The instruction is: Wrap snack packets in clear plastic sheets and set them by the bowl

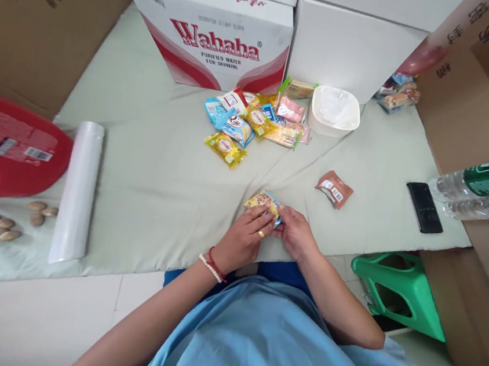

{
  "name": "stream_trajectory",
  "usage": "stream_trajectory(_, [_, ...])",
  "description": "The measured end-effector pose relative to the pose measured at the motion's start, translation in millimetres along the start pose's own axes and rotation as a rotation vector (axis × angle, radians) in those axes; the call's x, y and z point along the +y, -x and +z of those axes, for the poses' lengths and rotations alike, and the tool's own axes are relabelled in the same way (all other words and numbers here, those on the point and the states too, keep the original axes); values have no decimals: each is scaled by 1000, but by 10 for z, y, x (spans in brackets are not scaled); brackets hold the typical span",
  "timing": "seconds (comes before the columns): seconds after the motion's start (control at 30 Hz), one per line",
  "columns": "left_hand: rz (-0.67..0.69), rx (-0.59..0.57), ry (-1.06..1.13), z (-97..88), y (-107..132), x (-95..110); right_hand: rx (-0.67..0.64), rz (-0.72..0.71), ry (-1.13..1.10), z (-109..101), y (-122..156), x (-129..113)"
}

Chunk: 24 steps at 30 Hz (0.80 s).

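Near the table's front edge, a small yellow and blue snack packet (264,201) is between my two hands. My left hand (245,232), with a ring and bracelets, has its fingers closed over the packet's top. From the right, my right hand (295,230) pinches the packet's blue edge; its fingertips are partly hidden. A brown snack packet (335,189) lies by itself to the right. Farther back is a pile of wrapped snacks, with a gold-wrapped one (226,149) at its front and a blue one (238,129) behind. A white plastic tub (334,112) with a clear bag inside stands beside the pile.
A Wahaha water carton (224,41) and a white box (341,47) stand at the back. Leftward are a red jug (12,147), a plastic roll (76,188) and several brown nuts (1,226). Rightward are a black phone (424,208), bottles (481,180) and a green stool (403,293).
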<state>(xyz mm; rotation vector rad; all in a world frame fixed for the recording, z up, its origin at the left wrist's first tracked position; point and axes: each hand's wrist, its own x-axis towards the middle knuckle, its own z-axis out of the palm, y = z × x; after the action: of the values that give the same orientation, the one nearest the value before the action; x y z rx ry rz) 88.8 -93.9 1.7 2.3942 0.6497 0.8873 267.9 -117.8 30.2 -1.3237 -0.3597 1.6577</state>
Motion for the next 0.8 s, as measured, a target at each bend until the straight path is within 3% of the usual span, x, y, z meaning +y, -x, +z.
stream_trajectory(0.07, [-123, 85, 91, -53, 96, 95, -9, -57, -18, 12, -34, 42])
stream_trajectory(0.2, [-793, 523, 417, -142, 82, 298, -58, -184, -51, 70, -17, 9])
stream_trajectory(0.27, [-999, 581, 737, -159, -32, 324, -87, -217, -21, 90, -6, -13])
stream_trajectory(0.33, [-1042, 575, 942, -175, -166, 312, -141, -252, 104, 88, -1, -16])
stream_trajectory(0.43, [-1047, 518, 905, -207, -337, 300, -196, -260, 311, 34, 19, -17])
stream_trajectory(0.53, [-1014, 330, 896, -220, -470, 305, -222, -223, 330, -77, 77, -88])
stream_trajectory(0.63, [-938, 184, 932, -228, -554, 269, -242, -239, 351, -272, 161, -319])
stream_trajectory(0.7, [-909, 148, 799, -295, -524, 195, -146, -299, 375, -496, 183, -591])
stream_trajectory(0.8, [-935, 124, 364, -561, -313, 2, 165, -449, 316, -1022, 49, -1131])
